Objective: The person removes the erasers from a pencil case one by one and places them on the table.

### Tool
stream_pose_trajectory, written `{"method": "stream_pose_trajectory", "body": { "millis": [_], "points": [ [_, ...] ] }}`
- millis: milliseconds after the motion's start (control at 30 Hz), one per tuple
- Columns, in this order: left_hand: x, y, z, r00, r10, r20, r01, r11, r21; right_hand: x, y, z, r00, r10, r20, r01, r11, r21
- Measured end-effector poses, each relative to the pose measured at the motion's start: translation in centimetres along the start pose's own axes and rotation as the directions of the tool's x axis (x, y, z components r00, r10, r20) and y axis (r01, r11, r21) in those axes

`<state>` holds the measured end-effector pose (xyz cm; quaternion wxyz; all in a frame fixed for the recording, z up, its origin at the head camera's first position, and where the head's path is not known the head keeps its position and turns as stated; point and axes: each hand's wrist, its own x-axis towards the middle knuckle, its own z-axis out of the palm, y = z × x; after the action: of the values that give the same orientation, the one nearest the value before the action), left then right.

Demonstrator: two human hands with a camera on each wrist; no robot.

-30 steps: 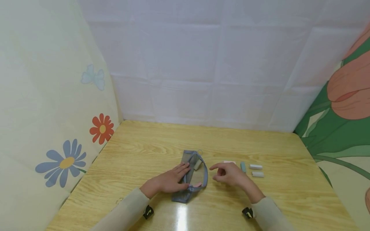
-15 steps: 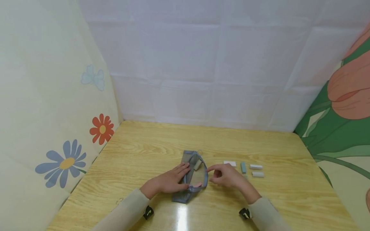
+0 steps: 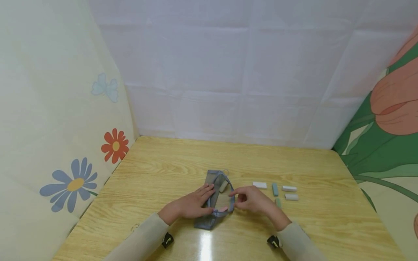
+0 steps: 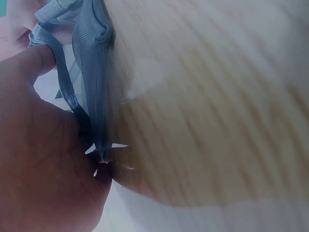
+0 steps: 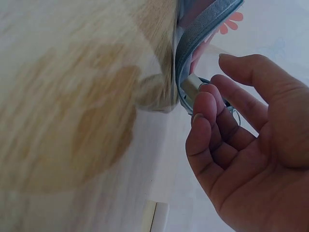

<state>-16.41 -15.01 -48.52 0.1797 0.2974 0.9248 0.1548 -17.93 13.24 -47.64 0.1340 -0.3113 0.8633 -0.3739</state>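
A grey-blue mesh zip pouch [image 3: 204,222] lies on the table with its mouth spread wide. Inside it are a beige block [image 3: 223,186] and a pink piece [image 3: 223,209]. My left hand [image 3: 192,203] rests on the pouch's left side with straight fingers; in the left wrist view its thumb touches the edging of the pouch [image 4: 94,53]. At the right rim is my right hand [image 3: 256,200], index finger reaching over the edge. In the right wrist view its thumb stands apart from loosely bent fingers, and I see nothing between them.
Right of my right hand lie several small blocks: a white one [image 3: 259,185], a blue one [image 3: 275,189], a green one [image 3: 278,202], another white one [image 3: 289,189] and a grey one [image 3: 291,197]. The wooden table [image 3: 169,156] meets a white cloth [image 3: 209,108] behind.
My right hand has moved left to the pouch's rim, uncovering the green block and the white block behind it. The left hand and the pouch have stayed in place.
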Motion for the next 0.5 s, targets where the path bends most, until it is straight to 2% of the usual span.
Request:
{"method": "stream_pose_trajectory", "body": {
  "millis": [500],
  "points": [
    [-0.06,0.09,-0.15,1.000,-0.001,0.007,0.001,1.000,-0.011,0.55,-0.52,0.69,0.999,-0.014,0.043,0.014,1.000,-0.021]
  ]
}}
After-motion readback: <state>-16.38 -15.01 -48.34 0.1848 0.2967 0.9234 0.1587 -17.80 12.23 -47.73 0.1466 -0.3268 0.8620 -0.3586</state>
